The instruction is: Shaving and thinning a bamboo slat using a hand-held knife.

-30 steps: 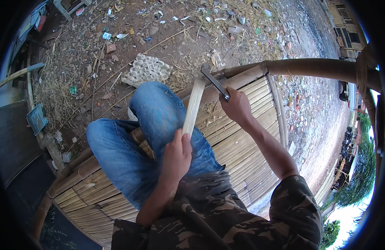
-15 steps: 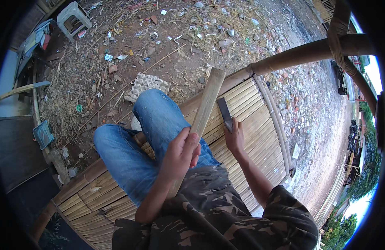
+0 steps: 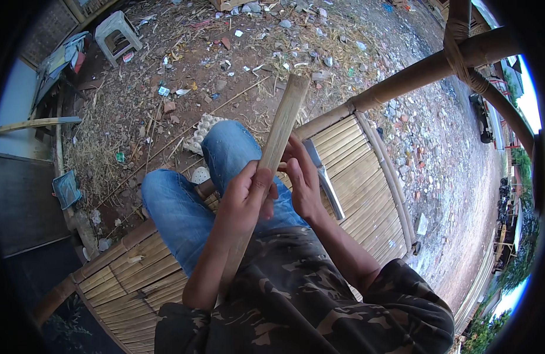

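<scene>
A long, flat wooden slat (image 3: 284,115) slants up from my lap, its lower end against my shirt. My left hand (image 3: 243,192) is closed around its middle, thumb on the upper face. My right hand (image 3: 302,183) is just right of the slat, fingers apart and bent toward its edge; whether the fingertips touch it, I cannot tell. Beside that hand, a flat-bladed metal tool like a knife (image 3: 330,194) lies on the bamboo bench (image 3: 364,171), its broad blade pointing away from me.
My jeans-clad knees (image 3: 228,141) are left of the slat. A bamboo rail (image 3: 414,74) crosses the right side. Beyond the bench, the littered ground holds an egg tray (image 3: 201,133), a plastic stool (image 3: 116,35) and a blue basket (image 3: 66,190).
My right hand has let go of the knife-like tool, which now rests on the bench, and has moved left to the slat. My left hand keeps its hold.
</scene>
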Demonstrator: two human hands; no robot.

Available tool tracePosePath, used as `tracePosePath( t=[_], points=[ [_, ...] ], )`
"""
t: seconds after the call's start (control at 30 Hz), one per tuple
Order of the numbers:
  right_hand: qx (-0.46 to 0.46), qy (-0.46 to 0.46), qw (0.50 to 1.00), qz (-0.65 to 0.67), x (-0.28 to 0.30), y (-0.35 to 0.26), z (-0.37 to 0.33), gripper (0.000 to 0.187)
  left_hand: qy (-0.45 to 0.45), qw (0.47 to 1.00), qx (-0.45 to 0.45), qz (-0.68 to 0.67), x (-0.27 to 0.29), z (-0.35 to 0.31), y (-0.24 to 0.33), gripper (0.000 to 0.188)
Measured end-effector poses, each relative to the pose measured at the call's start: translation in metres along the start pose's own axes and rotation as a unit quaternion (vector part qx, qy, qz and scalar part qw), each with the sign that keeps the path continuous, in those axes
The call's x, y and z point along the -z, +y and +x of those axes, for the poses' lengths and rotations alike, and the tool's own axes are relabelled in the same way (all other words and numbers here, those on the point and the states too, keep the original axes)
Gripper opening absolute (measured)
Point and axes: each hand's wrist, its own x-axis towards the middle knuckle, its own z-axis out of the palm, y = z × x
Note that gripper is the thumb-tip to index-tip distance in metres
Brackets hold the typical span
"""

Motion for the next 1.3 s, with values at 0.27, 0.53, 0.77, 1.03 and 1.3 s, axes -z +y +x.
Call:
tracePosePath(
  t=[0.27, 0.53, 0.77, 1.03, 1.3],
  points=[
    [-0.082, 0.056, 0.991, 0.091, -0.027, -0.036, 0.051, 0.032, 0.026, 0.997, 0.013, 0.077, 0.017, -0.039, 0.003, 0.031],
    [-0.14, -0.006, 0.983, 0.115, -0.034, -0.029, 0.031, 0.039, 0.082, 0.993, 0.001, 0.084, 0.002, -0.038, -0.011, 0.028],
    [-0.21, 0.023, 0.968, 0.138, -0.012, -0.013, 0.0, 0.028, 0.055, 0.994, 0.038, 0.086, -0.003, -0.013, -0.02, 0.029],
    [-0.266, 0.038, 0.954, 0.133, 0.015, 0.011, 0.03, 0.03, 0.022, 0.981, 0.183, 0.06, 0.002, 0.004, -0.014, 0.034],
    [-0.279, 0.138, 0.942, 0.126, 0.048, 0.026, 0.09, 0.032, -0.024, 0.97, 0.241, 0.015, 0.014, 0.033, -0.015, 0.037]
  ],
)
